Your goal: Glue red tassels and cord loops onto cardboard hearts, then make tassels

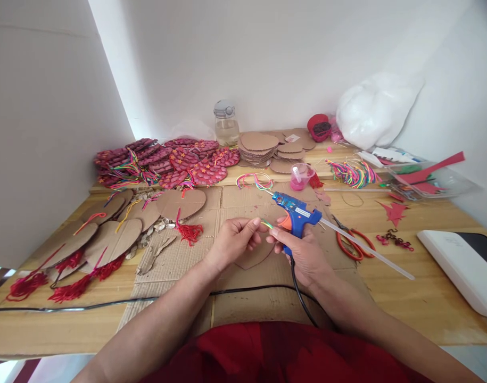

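Note:
Pinched between the fingertips of my left hand (237, 236) is one end of a small bundle of colored cords (266, 224), green and yellow. My right hand (307, 255) grips a blue hot glue gun (297, 210) and has its thumb at the cords' other end. A clear glue stick (366, 247) pokes out of the gun's back, and its nozzle points up and left. Under both hands lies a heart-shaped cardboard piece (254, 258), partly hidden, on a flattened cardboard sheet (179, 276). Beyond the nozzle is a loop of colored cords (254, 181).
Cardboard hearts with red tassels (113, 244) lie left, below piled red decorated pieces (167, 159). Stacked cardboard pieces (259, 146) and a jar (226, 123) stand behind. Orange-handled scissors (355, 244), more cords (353, 173) and a white device (454, 271) are right. A black cable (107, 304) crosses the front.

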